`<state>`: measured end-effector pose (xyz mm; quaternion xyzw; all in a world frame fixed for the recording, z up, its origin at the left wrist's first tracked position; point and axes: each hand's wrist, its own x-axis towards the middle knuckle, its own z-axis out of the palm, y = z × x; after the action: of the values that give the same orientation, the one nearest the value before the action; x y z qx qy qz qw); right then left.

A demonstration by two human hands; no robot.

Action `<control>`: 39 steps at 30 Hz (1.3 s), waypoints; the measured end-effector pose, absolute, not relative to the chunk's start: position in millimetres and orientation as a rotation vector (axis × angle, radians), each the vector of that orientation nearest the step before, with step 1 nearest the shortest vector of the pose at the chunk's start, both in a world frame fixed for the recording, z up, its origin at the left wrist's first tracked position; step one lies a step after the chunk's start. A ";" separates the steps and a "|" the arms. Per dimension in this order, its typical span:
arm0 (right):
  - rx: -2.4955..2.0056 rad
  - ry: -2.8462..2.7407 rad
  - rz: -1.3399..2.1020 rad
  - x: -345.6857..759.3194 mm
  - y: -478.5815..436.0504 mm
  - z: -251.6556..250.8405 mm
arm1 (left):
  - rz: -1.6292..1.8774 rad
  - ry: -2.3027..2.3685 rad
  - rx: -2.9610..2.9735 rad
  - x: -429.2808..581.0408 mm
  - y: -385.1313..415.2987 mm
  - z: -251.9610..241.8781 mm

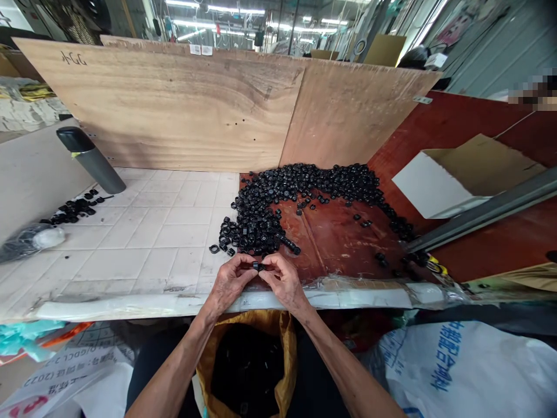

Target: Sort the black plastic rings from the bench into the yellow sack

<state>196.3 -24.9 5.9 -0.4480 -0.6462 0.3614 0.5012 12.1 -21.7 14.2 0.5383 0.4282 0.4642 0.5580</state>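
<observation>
Bottle and carton beyond hands

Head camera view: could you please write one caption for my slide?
Left hand and right hand pinch a small black part in front of a heap of black pieces on the workbench.

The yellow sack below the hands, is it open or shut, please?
Open: the yellow sack gapes at the top, showing its dark inside.
</observation>
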 end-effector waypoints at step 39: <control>-1.156 -1.713 0.712 195.6 -33.3 14.8 | 1.100 0.950 1.194 13.3 -23.1 13.8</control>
<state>195.6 -33.3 14.8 -0.4697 -0.6959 0.2891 0.4598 13.3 -23.1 13.8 0.5127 0.4080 0.4723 0.5896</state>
